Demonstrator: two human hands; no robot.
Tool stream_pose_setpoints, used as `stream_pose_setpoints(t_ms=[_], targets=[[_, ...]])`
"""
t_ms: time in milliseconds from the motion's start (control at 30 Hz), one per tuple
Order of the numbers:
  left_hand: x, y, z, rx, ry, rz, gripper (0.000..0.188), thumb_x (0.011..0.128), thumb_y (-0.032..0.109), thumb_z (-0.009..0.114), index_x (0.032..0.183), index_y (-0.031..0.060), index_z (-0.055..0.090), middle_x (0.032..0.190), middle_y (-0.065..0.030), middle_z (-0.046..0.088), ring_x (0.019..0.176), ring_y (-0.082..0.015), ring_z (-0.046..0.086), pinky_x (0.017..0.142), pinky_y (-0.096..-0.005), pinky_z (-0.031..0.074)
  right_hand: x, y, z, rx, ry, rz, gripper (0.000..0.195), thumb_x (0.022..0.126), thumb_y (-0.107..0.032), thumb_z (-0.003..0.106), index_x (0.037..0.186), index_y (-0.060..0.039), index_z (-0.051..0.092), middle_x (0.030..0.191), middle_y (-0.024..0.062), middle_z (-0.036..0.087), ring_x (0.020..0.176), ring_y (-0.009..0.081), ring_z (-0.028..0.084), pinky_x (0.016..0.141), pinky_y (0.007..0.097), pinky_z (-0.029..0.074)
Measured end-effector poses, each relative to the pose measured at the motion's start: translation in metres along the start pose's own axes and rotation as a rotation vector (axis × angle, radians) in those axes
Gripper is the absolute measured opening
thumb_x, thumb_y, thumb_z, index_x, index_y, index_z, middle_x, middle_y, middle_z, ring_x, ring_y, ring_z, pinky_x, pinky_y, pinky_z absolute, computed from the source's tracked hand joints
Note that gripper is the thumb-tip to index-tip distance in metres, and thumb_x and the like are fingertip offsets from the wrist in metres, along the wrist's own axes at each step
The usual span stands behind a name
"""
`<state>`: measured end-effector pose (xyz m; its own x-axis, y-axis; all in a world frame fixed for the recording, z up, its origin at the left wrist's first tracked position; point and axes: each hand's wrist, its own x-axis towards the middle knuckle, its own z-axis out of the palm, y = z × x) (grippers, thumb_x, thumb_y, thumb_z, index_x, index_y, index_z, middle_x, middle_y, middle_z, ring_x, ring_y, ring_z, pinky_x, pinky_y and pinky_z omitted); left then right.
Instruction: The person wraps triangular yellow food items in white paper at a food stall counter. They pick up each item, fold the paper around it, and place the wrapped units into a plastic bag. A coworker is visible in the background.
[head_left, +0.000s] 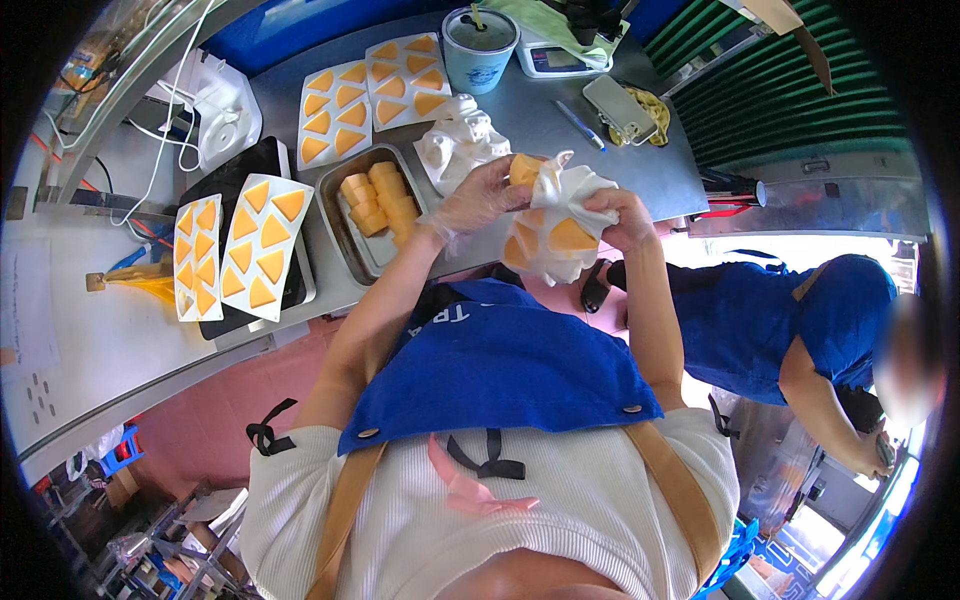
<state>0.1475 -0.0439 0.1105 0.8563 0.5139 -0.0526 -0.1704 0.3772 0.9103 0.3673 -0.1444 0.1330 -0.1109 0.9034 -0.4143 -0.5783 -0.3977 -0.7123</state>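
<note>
My left hand (480, 196), in a clear thin glove, holds an orange block (525, 170). My right hand (621, 217) grips the edge of a flexible white silicone mold (559, 259) with orange wedge-shaped pieces in it. The mold hangs bent between both hands above the table's front edge. Left of my left hand, a metal tray (331, 225) holds several ridged orange blocks (369, 199). Behind my hands lies a crumpled white silicone mold (463, 142). Filled white molds lie flat at the back (335, 112) and at the left (264, 247).
A light blue cup (480, 56), a digital scale (562, 60) with green cloth, a blue pen (579, 125) and a phone (619, 110) are on the metal table (540, 112). White cables hang at the left. A co-worker in blue (772, 322) bends at the right.
</note>
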Motion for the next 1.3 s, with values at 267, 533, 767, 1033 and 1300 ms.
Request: stream_pose_setpoints(t_ms=[267,533,767,1033,1300], targets=[[-0.001,-0.012,0.008,-0.224,0.361,0.07,0.031,0.09,0.008,0.057,0.12,-0.0005,0.053,0.109,-0.0096,0.06,0.095,-0.0169,0.061,0.086,-0.0288,0.052,0.008,0.017,-0.002,0.018,0.203,-0.078,0.039,0.068,-0.001,0.055,0.107,0.0046,0.057,0.102,0.0147,0.06,0.097,0.0272,0.06,0.089,0.0392,0.049],[-0.094,0.035,-0.048,0.465,0.561,-0.036,0.032,0.084,0.019,0.064,0.111,0.0016,0.058,0.103,-0.0125,0.064,0.087,-0.0229,0.064,0.076,-0.0345,0.052,-0.007,0.002,0.002,0.142,0.341,-0.215,0.046,0.071,-0.002,0.053,0.116,0.0046,0.053,0.11,0.0148,0.058,0.107,0.0309,0.056,0.096,0.0431,0.044],[-0.145,-0.023,-0.092,1.506,0.507,-0.244,0.02,0.075,0.004,0.06,0.095,0.0021,0.058,0.091,-0.0221,0.062,0.089,-0.0383,0.061,0.076,-0.0449,0.05,0.002,0.005,-0.002,0.082,0.44,-0.187,0.044,0.073,-0.005,0.052,0.116,0.0046,0.052,0.112,0.0152,0.058,0.107,0.03,0.057,0.096,0.0433,0.044],[-0.137,-0.043,-0.085,1.52,0.71,-0.037,0.033,0.075,-0.003,0.054,0.107,0.0014,0.049,0.096,-0.0224,0.055,0.088,-0.0404,0.059,0.073,-0.0465,0.049,-0.003,0.001,0.002,0.09,0.416,-0.199,0.04,0.077,-0.007,0.052,0.115,0.0046,0.052,0.113,0.0159,0.059,0.105,0.0299,0.058,0.095,0.0429,0.045],[-0.126,0.017,-0.053,1.587,0.54,-0.155,0.033,0.084,0.005,0.051,0.117,0.001,0.049,0.106,-0.0245,0.058,0.098,-0.0413,0.057,0.084,-0.0472,0.047,-0.009,-0.004,0.006,0.318,0.241,-0.252,0.044,0.077,-0.01,0.05,0.118,0.006,0.05,0.117,0.0199,0.057,0.108,0.0352,0.056,0.098,0.0476,0.043]])
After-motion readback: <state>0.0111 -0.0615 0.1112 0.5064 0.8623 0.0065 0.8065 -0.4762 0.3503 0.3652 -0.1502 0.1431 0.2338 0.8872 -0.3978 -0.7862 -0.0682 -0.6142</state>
